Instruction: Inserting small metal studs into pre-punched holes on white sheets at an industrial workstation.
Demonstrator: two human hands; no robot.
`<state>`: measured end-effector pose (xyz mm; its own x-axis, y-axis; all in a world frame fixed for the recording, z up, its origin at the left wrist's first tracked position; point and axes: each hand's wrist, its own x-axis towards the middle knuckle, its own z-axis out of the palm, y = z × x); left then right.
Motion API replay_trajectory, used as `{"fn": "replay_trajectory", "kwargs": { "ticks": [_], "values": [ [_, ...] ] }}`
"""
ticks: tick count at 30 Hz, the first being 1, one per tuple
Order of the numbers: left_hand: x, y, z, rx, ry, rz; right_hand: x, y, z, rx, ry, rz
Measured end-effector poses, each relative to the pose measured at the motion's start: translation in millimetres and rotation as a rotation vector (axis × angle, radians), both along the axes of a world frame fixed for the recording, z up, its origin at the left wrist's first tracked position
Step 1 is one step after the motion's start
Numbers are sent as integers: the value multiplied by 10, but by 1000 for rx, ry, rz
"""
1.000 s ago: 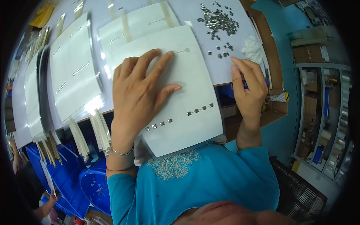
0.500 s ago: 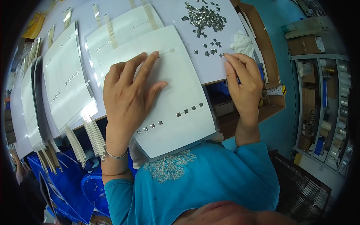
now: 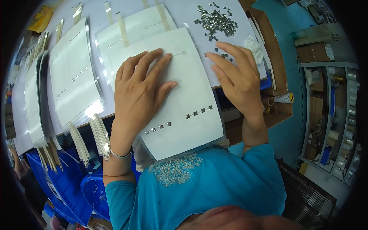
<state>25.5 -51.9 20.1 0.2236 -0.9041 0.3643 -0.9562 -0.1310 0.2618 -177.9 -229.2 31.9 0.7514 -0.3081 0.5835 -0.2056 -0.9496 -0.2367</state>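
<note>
A white panel sheet [image 3: 180,92] lies tilted toward me across the table's near edge, its lower end close to my shirt. Two short rows of small square metal pieces [image 3: 195,113] sit on its lower part. My left hand [image 3: 140,88] rests flat on the sheet's upper left, fingers spread, beside a thin printed line [image 3: 178,53]. Over the sheet's right edge hovers my right hand [image 3: 239,78], thumb and fingers apart. A small dark spot shows at one fingertip; whether it is a metal piece I cannot tell. Beyond lies a pile of loose metal pieces [image 3: 218,23].
More white panels with pale ribbon tails lie left, including a stack [image 3: 71,73]. Another panel [image 3: 134,27] is partly under mine. A crumpled white cloth [image 3: 253,49] lies by a cardboard box [image 3: 272,50]. Blue bins [image 3: 61,191] stand below left; a shelf rack [image 3: 326,111] stands right.
My right hand has moved left from the loose pieces to the sheet's edge, its fingers more spread. The left hand keeps its place on the sheet; the whole view has shifted slightly.
</note>
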Motion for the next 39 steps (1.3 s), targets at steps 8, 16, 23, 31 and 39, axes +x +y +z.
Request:
{"fn": "replay_trajectory", "kwargs": {
  "ticks": [8,16,23,31,39],
  "values": [
    [-10,0,-25,-20,-8,3,299,-66,-96,-47,54,100],
    [1,-21,-2,-19,0,-8,366,18,-59,-57,124,144],
    [-15,-92,106,25,-17,-24,8,92,-114,194,-139,-59],
    [-48,-224,131,69,-82,-41,-358,16,-218,219,-201,-275],
    [-54,-241,31,-20,-131,-42,-347,-6,-210,121,-75,-274]
  ]
}}
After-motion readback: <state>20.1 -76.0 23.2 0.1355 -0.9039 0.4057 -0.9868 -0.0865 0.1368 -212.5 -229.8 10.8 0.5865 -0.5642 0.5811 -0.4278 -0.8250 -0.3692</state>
